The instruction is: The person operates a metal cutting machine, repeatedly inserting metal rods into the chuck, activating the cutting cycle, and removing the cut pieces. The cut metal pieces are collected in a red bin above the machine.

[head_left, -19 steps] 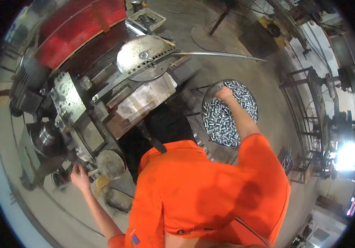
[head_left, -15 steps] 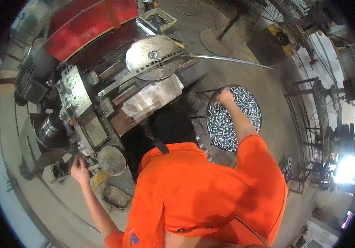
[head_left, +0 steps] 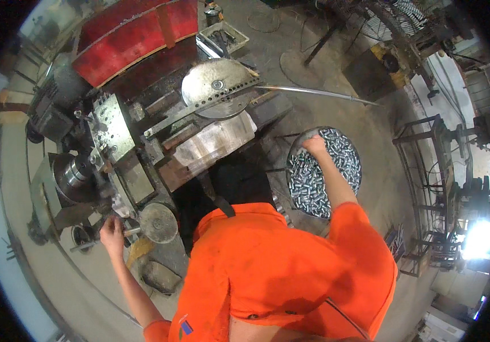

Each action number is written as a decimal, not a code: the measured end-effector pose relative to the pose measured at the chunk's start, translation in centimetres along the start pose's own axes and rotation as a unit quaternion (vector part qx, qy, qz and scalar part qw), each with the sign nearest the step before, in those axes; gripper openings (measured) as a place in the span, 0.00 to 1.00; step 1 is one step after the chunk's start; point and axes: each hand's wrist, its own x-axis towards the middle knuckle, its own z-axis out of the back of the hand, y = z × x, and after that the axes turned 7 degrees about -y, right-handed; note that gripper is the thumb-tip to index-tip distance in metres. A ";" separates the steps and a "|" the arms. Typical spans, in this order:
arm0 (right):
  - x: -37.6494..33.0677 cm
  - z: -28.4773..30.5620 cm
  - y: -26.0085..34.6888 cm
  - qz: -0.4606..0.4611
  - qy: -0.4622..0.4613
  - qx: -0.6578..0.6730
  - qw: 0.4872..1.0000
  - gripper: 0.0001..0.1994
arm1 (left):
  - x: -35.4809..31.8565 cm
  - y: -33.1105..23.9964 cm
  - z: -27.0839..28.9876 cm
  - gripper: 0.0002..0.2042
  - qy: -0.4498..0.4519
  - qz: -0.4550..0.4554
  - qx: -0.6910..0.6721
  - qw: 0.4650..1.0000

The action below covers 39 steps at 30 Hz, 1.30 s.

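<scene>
My right hand (head_left: 314, 145) is over the far left part of a round tray (head_left: 295, 149) full of short shiny metal cylinders (head_left: 327, 179). Its fingers are curled, and whatever they hold is hidden. On the left, my left hand (head_left: 112, 233) is beside a lathe-like machine, its fingers drawn together. Across it runs a thin metal rod (head_left: 132, 231) that leads towards a round metal handwheel (head_left: 158, 223). The hand overlaps this rod; what lies between its fingertips is too small to make out.
Ahead stands the machine with a perforated bar (head_left: 205, 105), a large metal disc (head_left: 213, 85) and a long lever (head_left: 319, 93) reaching right. A red bin (head_left: 136, 43) and a small parts tray (head_left: 236, 39) are behind it. Metal racks (head_left: 427, 165) line the right.
The whole view has shifted slightly, so the scene sits a little lower and the machine farther right. Both hands keep nearly the same places, the right at the tray and the left by the rod.
</scene>
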 end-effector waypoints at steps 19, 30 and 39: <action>-12.0 22.2 37.4 0.574 -0.053 0.512 0.637 0.15 | -3.9 -17.9 -2.3 0.18 0.270 -0.033 -0.546 0.792; -10.9 23.4 41.5 0.710 -0.123 0.241 0.650 0.11 | -2.6 -15.6 1.0 0.15 0.207 -0.042 -0.337 0.917; -4.6 24.1 55.7 0.646 -0.141 0.095 0.744 0.14 | -6.5 1.4 15.6 0.10 -0.242 0.074 -0.128 0.959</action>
